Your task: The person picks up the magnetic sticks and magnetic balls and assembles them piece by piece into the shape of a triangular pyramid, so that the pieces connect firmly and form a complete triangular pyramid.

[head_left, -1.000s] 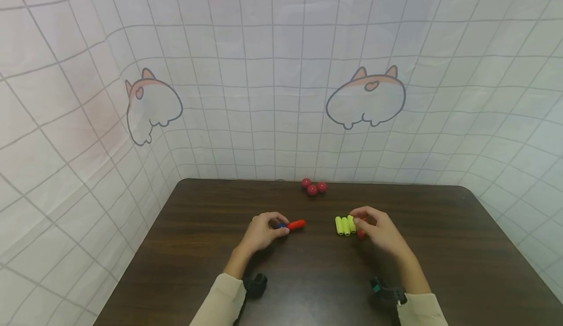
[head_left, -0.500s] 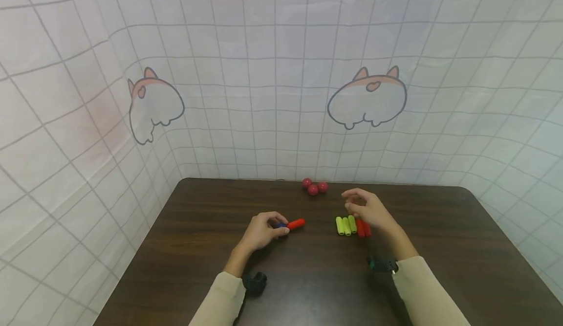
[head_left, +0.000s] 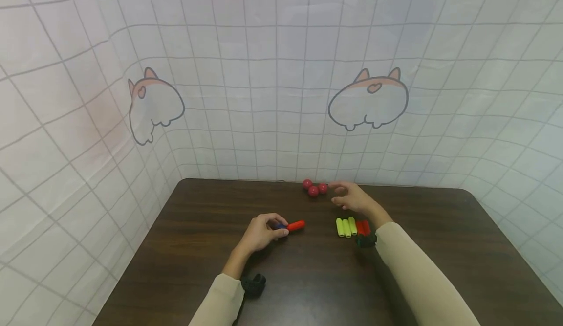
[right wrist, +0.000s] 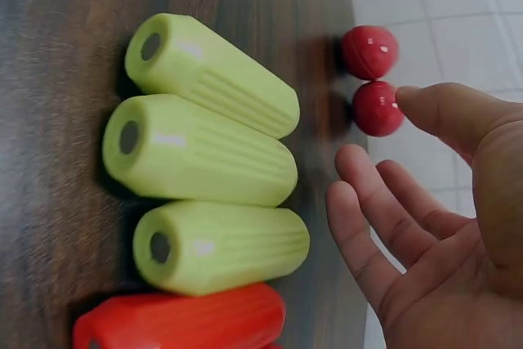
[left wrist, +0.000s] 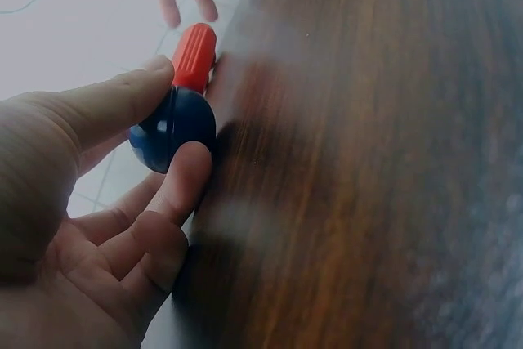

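Left hand (head_left: pixel 258 233) clamped on a glossy dark blue ball (left wrist: pixel 173 132), thumb on one side, fingers on the other, left of table centre. Ball meets the end of a red ridged plastic rod (head_left: pixel 296 226) which points away from the hand toward the middle; contact looks direct, can't tell if the two are joined. Also can't tell whether the ball touches the table. Right hand (head_left: pixel 355 201) is out near the far edge, palm side seen in its wrist view, thumb and fingers apart. Thumb tip is right by the nearest of three glossy red balls (head_left: pixel 313 191); can't tell if it touches. Those balls sit clustered at the far edge, just left of that hand. Nearer the person, three yellow-green ridged plastic rods (right wrist: pixel 200 150) lie side by side, dark round spots in their ends, with two red ridged rods (head_left: pixel 360 228) along their right side, partly behind the black wrist device (head_left: pixel 366 241) on the right arm. All on a dark brown wood-grain table (head_left: pixel 308 287); behind it hangs a white grid-patterned sheet (head_left: pixel 264 47) with cartoon animal drawings (head_left: pixel 368 103). Both sleeves (head_left: pixel 422 272) are cream
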Motion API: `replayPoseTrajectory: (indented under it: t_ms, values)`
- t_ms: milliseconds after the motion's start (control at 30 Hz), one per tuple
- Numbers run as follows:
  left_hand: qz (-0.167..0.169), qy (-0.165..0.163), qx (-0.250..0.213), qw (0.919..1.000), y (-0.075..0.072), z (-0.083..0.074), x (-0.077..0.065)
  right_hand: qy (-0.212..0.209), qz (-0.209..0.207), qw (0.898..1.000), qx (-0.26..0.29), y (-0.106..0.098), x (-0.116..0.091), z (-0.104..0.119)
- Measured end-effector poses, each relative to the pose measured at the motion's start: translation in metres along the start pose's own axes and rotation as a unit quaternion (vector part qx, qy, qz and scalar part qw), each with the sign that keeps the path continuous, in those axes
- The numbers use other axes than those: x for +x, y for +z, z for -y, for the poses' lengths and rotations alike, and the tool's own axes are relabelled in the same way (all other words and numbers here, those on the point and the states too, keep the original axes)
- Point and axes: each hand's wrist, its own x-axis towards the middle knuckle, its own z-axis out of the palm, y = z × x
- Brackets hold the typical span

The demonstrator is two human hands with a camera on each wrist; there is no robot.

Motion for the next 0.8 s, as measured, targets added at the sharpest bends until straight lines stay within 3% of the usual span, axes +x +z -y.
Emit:
replayPoseTrajectory:
  t_ms: [300,800]
  values:
    - [-0.002,-0.004,-0.002,1.0,-0.001,0.001,0.001,0.031,-0.006,0.999,-0.011,0.004,0.02,0.004]
    - [-0.007,-0.013,-0.006,0.9999,0.0,-0.001,-0.001,0.04,0.007,0.999,0.025,0.008,0.041,0.002]
